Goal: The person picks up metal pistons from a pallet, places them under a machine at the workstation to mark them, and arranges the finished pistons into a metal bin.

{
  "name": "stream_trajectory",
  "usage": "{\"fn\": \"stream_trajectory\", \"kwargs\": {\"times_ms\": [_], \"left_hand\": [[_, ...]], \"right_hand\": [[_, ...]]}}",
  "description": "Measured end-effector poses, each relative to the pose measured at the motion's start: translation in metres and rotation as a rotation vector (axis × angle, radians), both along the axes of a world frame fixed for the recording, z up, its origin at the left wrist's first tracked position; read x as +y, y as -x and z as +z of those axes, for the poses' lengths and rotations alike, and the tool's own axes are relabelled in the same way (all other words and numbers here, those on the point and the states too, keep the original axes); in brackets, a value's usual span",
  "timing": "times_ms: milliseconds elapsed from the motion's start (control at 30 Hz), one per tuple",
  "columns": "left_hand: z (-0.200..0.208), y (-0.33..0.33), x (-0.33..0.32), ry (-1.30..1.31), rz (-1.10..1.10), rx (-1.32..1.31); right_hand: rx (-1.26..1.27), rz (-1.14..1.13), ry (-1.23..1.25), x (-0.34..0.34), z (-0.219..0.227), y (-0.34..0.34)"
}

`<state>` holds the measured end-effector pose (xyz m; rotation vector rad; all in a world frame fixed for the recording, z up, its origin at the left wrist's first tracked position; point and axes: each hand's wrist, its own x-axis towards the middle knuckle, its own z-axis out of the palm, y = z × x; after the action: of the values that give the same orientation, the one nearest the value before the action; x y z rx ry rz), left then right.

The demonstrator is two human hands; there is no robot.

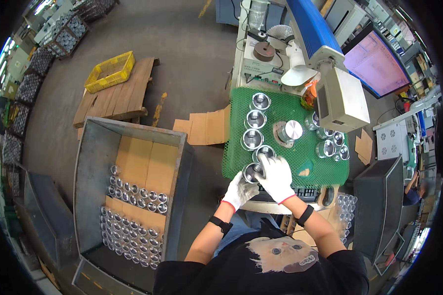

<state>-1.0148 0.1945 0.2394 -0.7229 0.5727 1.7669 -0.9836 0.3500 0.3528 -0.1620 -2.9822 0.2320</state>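
Note:
A shiny hollow metal piston is between my two white-gloved hands at the near-left edge of the green mesh mat. My left hand closes on its near left side. From the right, my right hand curls its fingers over the same piston, hiding part of it. Just beyond my right fingertips stands another piston, and a row of further pistons runs away from me. One piston with its flat top up sits on a round fixture at the mat's middle.
Several pistons stand at the mat's right, under a white machine head on a blue arm. A keyboard lies by the near edge. At left, a grey metal bin holds rows of pistons on cardboard. Beyond it is a yellow crate.

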Motion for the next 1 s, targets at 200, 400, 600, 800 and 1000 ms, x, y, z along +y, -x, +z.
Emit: {"fn": "stream_trajectory", "kwargs": {"times_ms": [200, 400, 600, 800, 1000], "left_hand": [[0.009, 0.016, -0.016, -0.008, 0.031, 0.012], [0.007, 0.015, -0.041, -0.084, 0.114, 0.073], [0.019, 0.058, -0.090, 0.250, 0.101, 0.455], [0.074, 0.135, -0.052, 0.656, -0.257, 1.601], [0.132, 0.211, 0.104, 0.681, -0.864, 2.655]], "right_hand": [[-0.221, -0.103, -0.027, -0.011, -0.030, 0.032], [-0.261, -0.305, 0.009, -0.021, -0.039, 0.052], [-0.291, -0.500, 0.169, -0.022, -0.033, 0.069], [-0.253, -0.337, 0.179, -0.012, -0.036, 0.053], [-0.412, -0.009, 0.245, 0.024, -0.005, -0.006]]}}
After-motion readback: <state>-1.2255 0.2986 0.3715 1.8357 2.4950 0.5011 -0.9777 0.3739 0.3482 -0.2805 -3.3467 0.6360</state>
